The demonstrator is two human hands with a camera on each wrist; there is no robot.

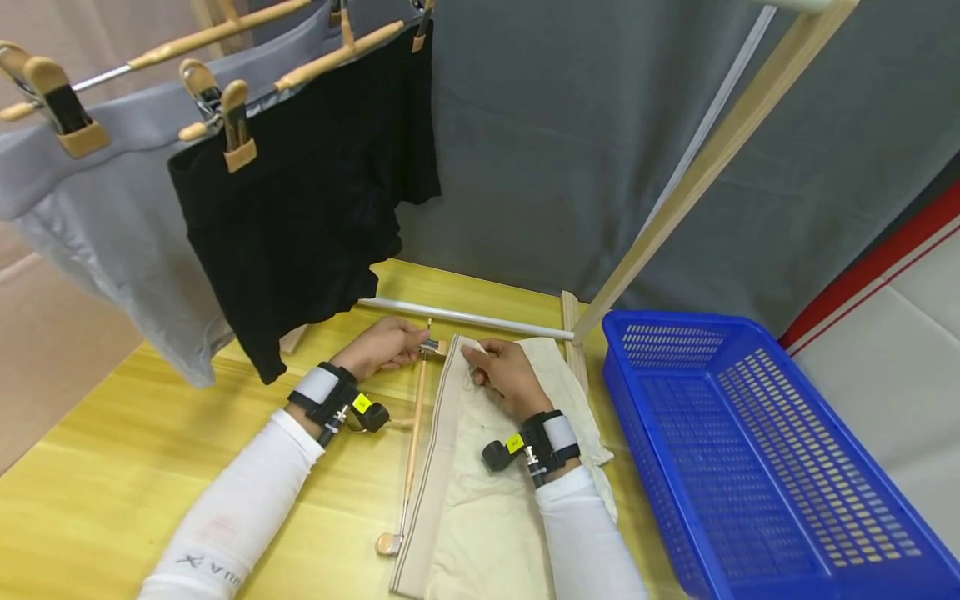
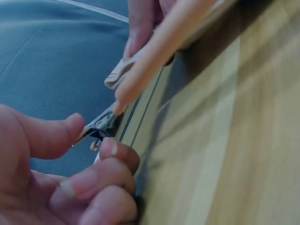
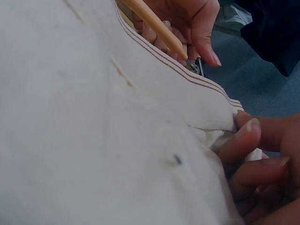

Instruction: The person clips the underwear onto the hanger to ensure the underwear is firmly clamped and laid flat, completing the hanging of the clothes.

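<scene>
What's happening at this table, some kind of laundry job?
A person is fitting a cream garment to a wooden clip hanger lying on the yellow table. The left hand pinches the hanger's metal clip; the right hand holds the waistband corner beside it. A blue basket sits alongside.
</scene>
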